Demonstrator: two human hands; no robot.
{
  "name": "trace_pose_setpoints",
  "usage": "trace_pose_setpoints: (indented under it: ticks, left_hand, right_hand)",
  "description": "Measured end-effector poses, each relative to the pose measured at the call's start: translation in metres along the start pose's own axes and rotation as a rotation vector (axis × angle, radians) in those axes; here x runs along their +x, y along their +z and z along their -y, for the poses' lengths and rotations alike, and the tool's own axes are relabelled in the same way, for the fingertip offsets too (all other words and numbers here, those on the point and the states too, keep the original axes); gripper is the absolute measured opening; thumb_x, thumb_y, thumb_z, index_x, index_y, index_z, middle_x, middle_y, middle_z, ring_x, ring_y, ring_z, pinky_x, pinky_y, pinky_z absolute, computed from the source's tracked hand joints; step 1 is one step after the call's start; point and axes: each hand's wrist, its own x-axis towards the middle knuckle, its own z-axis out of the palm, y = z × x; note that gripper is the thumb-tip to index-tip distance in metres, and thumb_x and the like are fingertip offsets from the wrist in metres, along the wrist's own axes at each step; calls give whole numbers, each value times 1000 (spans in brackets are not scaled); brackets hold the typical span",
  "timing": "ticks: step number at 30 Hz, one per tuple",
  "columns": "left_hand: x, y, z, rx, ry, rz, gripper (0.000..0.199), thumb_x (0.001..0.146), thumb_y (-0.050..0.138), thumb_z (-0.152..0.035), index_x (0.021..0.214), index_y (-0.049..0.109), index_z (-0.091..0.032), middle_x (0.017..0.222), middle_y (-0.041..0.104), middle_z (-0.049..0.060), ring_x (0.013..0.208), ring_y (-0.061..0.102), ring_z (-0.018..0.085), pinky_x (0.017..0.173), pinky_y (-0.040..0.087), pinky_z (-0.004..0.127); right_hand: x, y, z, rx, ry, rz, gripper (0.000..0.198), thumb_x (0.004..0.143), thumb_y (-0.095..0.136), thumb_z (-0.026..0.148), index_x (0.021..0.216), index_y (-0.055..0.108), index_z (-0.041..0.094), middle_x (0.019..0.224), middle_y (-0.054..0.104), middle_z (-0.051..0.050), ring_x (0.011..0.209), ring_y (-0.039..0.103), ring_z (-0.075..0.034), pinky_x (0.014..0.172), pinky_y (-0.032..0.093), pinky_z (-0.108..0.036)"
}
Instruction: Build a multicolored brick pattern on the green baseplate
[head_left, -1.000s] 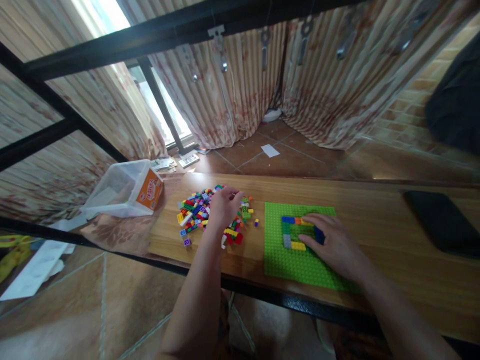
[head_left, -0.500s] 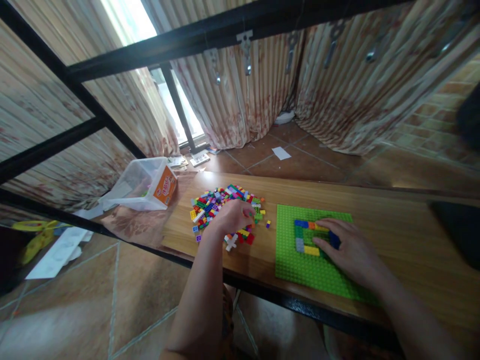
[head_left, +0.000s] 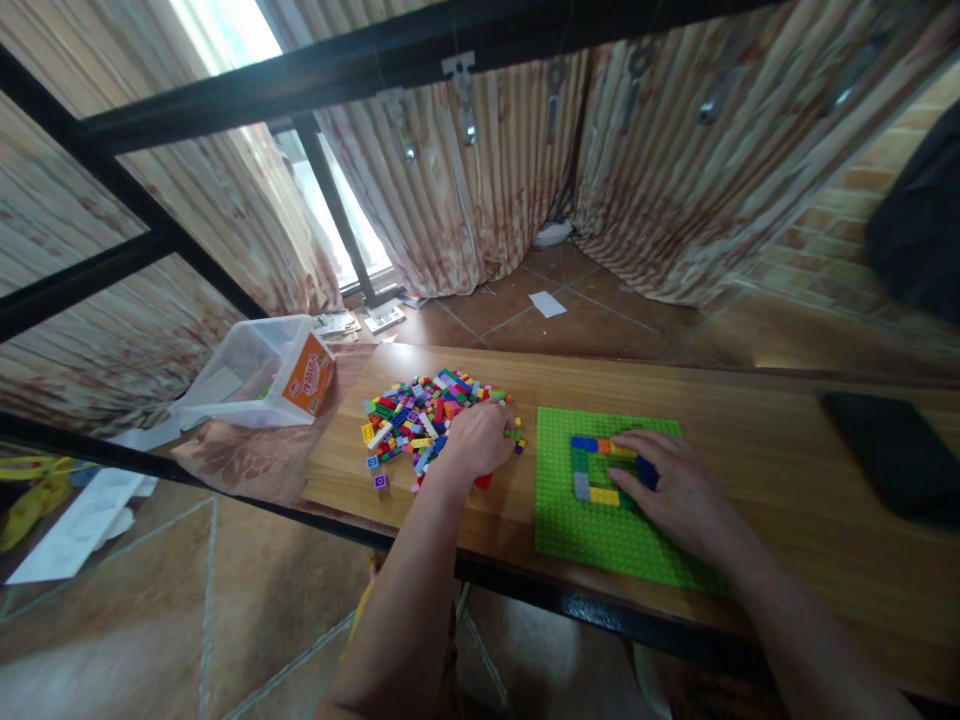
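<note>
My left hand [head_left: 484,440] reaches over the right side of a loose pile of coloured toy bricks [head_left: 409,415]. Its fingers are curled down and closed among the bricks; what they pinch, if anything, is hidden. My right hand [head_left: 675,485] lies on the green baseplate [head_left: 566,535], thumb and fingers apart. They rest around the right part of a rectangular outline of bricks [head_left: 592,445] in blue, orange, yellow, green and grey. A dark blue brick [head_left: 646,472] shows between thumb and forefinger, and the hand covers part of the outline's right side.
A clear plastic bin [head_left: 255,370] with an orange label stands left of the pile. At the right of the wooden table [head_left: 765,440] lies a dark flat object [head_left: 892,455]. A black metal frame [head_left: 300,90] crosses in front of the curtains.
My left hand has moved towards the right edge of the pile and now covers the white piece's former surroundings. My right hand stays on the baseplate. The whole view has shifted slightly.
</note>
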Motion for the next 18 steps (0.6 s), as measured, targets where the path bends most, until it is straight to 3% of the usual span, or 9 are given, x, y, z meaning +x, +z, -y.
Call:
trace_pose_setpoints:
  ticks: [4,10,18]
  left_hand:
    - [1,-4,-2,-68,35,-5,14,79,60,-20,89,70,-20,90,71,6,86,66,22,75,49,30]
    - [4,0,-17,-335,218,-27,15,83,58,-20,95,68,-19,89,69,3,77,62,15,74,48,25]
    - [6,26,-56,-433,355,-40,26,87,56,-18,111,65,-19,105,68,6,94,64,19,88,51,30]
  right_hand:
    - [0,-1,2,0,5,8,36,88,56,46,112,68,21,117,68,-12,112,60,-32,98,48,-53]
    - [3,-4,10,66,35,-77,31,90,55,44,108,69,23,111,70,-10,108,62,-30,98,49,-52]
    - [3,-9,24,175,35,-113,27,90,56,42,108,69,26,112,70,-9,110,62,-29,99,48,-50]
